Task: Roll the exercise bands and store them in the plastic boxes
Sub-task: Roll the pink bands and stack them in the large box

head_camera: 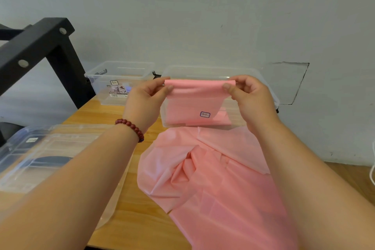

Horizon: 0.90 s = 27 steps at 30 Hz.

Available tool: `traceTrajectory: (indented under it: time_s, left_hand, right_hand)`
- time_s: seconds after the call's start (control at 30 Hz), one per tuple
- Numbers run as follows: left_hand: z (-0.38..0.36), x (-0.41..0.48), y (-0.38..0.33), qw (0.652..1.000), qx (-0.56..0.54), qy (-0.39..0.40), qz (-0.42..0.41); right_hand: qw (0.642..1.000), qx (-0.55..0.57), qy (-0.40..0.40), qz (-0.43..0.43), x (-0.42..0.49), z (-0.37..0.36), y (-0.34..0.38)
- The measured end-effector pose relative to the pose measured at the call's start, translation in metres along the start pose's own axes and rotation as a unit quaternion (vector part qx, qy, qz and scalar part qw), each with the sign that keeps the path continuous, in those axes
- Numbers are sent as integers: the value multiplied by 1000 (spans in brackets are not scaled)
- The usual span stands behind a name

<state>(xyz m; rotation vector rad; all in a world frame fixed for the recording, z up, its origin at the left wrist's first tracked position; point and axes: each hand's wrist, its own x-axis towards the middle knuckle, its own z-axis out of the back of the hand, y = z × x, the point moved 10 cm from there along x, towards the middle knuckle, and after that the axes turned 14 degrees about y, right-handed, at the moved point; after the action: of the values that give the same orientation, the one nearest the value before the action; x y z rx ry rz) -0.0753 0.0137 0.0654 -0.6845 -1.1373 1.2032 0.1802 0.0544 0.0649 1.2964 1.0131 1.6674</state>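
A long pink exercise band [205,168] lies crumpled over the wooden table and rises to my hands. Its top edge is folded over into a small roll, held in the air in front of a clear plastic box [253,75]. My left hand [146,97] pinches the roll's left end. My right hand [251,97] pinches its right end. A second clear plastic box [119,71] with a label stands further left by the wall.
Clear plastic lids [40,156] lie stacked on the table [113,113] at the left under my forearm. A black metal frame [38,44] rises at the far left. The grey wall stands close behind the boxes. A white cable [373,168] hangs at the right edge.
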Motion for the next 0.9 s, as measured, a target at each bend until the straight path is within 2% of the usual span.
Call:
traceTrajectory:
  time_s: [0.17, 0.37, 0.57, 0.9]
  left_hand:
    - [3, -1, -2, 1000, 19, -18, -6]
    - [2, -2, 3, 998, -46, -31, 4]
    - [0, -3, 2, 998, -54, -22, -8]
    - [0, 1, 7, 996, -82, -26, 5]
  right_hand:
    - [1000, -19, -7, 4, 1, 2, 6]
    - [1000, 1, 28, 0, 2, -6, 2]
    - [998, -55, 6, 6, 4, -1, 2]
    - [997, -79, -4, 15, 4, -4, 6]
